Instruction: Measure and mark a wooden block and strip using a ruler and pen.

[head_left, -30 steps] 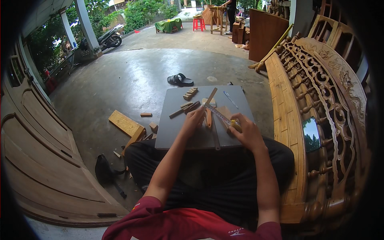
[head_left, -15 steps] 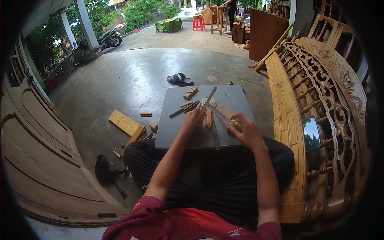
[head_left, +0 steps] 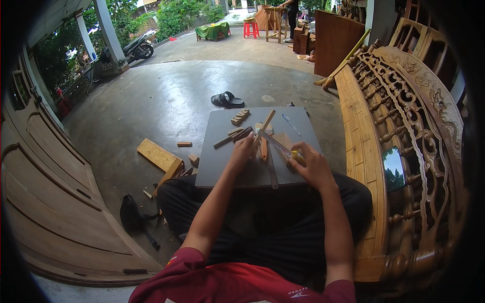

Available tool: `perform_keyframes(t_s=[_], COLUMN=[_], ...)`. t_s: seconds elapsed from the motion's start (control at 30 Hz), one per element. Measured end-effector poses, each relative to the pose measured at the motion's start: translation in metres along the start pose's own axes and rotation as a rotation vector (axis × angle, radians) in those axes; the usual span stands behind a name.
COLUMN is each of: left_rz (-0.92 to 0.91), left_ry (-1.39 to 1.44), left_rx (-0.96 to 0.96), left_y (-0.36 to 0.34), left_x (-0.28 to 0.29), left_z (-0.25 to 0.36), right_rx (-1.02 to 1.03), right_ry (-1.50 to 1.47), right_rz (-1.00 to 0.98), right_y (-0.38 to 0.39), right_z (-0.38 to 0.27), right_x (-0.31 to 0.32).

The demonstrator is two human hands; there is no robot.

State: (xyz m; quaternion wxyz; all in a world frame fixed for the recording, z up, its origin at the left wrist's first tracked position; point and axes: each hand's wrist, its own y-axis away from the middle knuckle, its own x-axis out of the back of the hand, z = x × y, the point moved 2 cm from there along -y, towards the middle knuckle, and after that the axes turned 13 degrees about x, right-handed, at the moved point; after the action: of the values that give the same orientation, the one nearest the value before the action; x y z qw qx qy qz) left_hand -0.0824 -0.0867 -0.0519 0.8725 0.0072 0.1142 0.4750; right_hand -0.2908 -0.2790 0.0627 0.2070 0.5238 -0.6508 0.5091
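Observation:
My left hand [head_left: 244,150] grips a thin wooden strip [head_left: 270,115], held slanted over a grey board [head_left: 207,177] on my lap. My right hand [head_left: 309,164] holds a yellow tape measure [head_left: 296,156], its extended blade [head_left: 273,143] crossing to the strip near my left fingertips. Beneath them lie an orange-handled brush [head_left: 263,150], a dark flat bar [head_left: 274,179] and a light brown flat piece [head_left: 284,139]. Dark wooden sticks [head_left: 222,141] and a notched wood block [head_left: 240,116] rest beside them, with a pen [head_left: 291,124] at the right.
A black sandal [head_left: 227,100] lies beyond the board. Offcuts [head_left: 160,154] and a black bag [head_left: 130,212] are on the floor left, near wooden doors [head_left: 60,202]. A carved wooden bench [head_left: 353,151] stands close right. Farther off are a motorbike [head_left: 141,49], red stool [head_left: 251,29] and person [head_left: 291,17].
My left hand and the strip have shifted slightly leftward, with the strip at a slightly different angle. My right hand has stayed nearly still.

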Motion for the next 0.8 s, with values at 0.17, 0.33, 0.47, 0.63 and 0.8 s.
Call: perform_keyframes(t_s=[0.17,0.33,0.47,0.63,0.8], left_rz=[-0.006,-0.01,-0.038,-0.008,-0.007], left_ry=[-0.028,-0.016,-0.018,0.011,0.027], left_rx=[0.019,0.002,-0.014,0.0,0.012], left_y=[0.003,0.003,0.002,0.008,0.007], left_x=[-0.002,-0.002,0.0,-0.007,-0.005], left_z=[0.003,0.004,0.003,0.008,0.007], right_rx=[-0.005,-0.002,-0.006,0.0,0.01], right_ry=[0.005,0.004,0.012,0.016,0.02], right_rz=[-0.002,0.002,-0.003,0.002,0.007], right_y=[0.001,0.0,0.0,0.001,0.001], right_z=[0.0,-0.001,-0.002,0.0,0.002], right_x=[0.0,0.0,0.001,0.0,-0.001])
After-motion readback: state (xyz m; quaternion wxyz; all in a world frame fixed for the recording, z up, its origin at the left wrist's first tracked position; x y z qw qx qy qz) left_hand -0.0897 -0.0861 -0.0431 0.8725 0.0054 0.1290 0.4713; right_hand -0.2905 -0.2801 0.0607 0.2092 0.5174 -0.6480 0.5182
